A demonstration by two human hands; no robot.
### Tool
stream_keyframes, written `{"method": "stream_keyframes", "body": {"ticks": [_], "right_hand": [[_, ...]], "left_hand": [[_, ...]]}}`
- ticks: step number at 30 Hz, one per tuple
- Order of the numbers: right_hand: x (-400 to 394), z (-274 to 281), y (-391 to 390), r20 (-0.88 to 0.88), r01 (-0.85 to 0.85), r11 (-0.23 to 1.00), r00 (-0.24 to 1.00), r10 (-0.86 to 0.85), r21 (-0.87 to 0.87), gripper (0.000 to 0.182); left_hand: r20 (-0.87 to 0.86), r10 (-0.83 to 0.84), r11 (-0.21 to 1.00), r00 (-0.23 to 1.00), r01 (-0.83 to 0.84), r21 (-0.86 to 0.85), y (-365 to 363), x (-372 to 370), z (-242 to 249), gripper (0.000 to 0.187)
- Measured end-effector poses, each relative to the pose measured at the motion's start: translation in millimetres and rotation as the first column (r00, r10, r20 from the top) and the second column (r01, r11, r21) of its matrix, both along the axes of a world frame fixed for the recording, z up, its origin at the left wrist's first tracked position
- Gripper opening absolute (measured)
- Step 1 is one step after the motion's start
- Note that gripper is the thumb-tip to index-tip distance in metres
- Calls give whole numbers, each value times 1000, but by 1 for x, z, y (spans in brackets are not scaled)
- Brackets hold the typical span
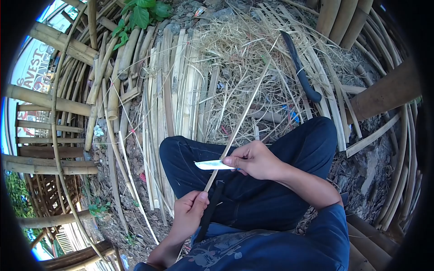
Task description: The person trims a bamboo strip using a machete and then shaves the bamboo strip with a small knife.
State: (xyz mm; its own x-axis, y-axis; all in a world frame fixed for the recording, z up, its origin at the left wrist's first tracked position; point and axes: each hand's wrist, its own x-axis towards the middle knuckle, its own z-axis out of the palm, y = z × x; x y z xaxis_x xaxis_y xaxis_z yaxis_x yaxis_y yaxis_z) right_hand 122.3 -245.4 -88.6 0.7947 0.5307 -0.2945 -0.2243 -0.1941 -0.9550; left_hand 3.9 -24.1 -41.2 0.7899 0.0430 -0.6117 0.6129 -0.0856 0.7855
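Note:
My left hand (191, 211) is closed round the lower end of a long thin bamboo strip (248, 106), which slants up and away to the right. Higher along the strip, my right hand (254, 160) grips a short knife, its handle mostly hidden by the fingers. The bright blade (209, 165) points left and lies across the strip, touching or very near it. Both hands are over my lap, between my bent knees.
A machete (298, 67) with a dark handle lies beyond my right knee on bamboo slats. Thin shavings (235, 49) cover the ground ahead. Split bamboo strips (185, 90) lie at the front left. Bamboo poles (49, 99) stand at the left, and a thick post (386, 92) at the right.

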Motion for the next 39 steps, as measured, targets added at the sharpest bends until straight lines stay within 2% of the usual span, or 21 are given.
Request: {"method": "stream_keyframes", "body": {"ticks": [2, 8, 10, 14, 17, 19, 20, 21, 22, 24, 26, 28, 30, 32, 34, 36, 39], "right_hand": [[0, 1, 1, 9, 4, 1000, 1000, -4, -14, 31], [3, 2, -2, -105, -26, 1000, 994, 25, -12, 29], [3, -1, -1, -36, -6, 1000, 999, 5, -27, 28], [4, 0, -2, -33, 25, 999, 999, -26, -38, 28], [5, -3, -2, -13, 32, 997, 999, -33, -64, 28], [19, -18, -14, 21, 290, 957, 957, -290, -12, 32], [44, -17, -40, -98, 528, 843, 849, -520, 99, 36], [62, -5, -68, -89, 600, 795, 799, -594, 86, 38], [70, -8, -77, 1, 643, 759, 763, -647, 102, 39], [66, 4, -62, -32, 656, 742, 752, -659, 136, 37], [56, 5, -48, -183, 599, 765, 800, -571, 237, 34], [47, -5, -41, -198, 543, 806, 839, -507, 237, 32], [37, -14, -35, -60, 407, 862, 911, -409, 303, 29], [31, -13, -32, 8, 241, 893, 965, -264, 380, 27], [25, -10, -25, -37, 139, 939, 990, -134, 315, 33], [15, -6, -15, 83, -91, 979, 994, 77, 182, 40], [-6, -8, 5, -93, -237, 952, 961, 259, 193, 45]], "left_hand": [[-9, 3, 1000, 1000, -2, 15, 0, 0, -1, 29], [-26, -2, 999, 1000, 1, -41, 5, 3, -1, 29], [-33, 14, 999, 999, -16, -33, 0, 4, 1, 29], [-34, 42, 996, 999, -45, -83, 3, 5, -1, 30], [-38, 29, 998, 999, -31, -60, 3, 6, 2, 31], [-72, 70, 991, 995, -77, -107, 18, 0, 4, 31], [-109, 102, 981, 989, -118, -152, 28, -4, 5, 32], [-111, 97, 982, 989, -113, -153, 39, -9, 5, 32], [-138, 121, 985, 983, -137, -108, 49, -14, 4, 32], [-171, 156, 984, 973, -169, -61, 51, -20, 1, 33], [-168, 187, 974, 968, -204, -93, 48, -22, 0, 33], [-148, 187, 976, 971, -201, -84, 47, -23, -1, 33], [-155, 172, 979, 973, -186, -81, 43, -23, -3, 32], [-144, 157, 981, 977, -171, -89, 37, -21, -5, 33], [-132, 133, 985, 982, -146, -92, 32, -18, -6, 33], [-99, 123, 991, 987, -128, -39, 27, -16, -7, 32], [-11, 75, 996, 997, -74, 40, 22, -18, -11, 29]]}}
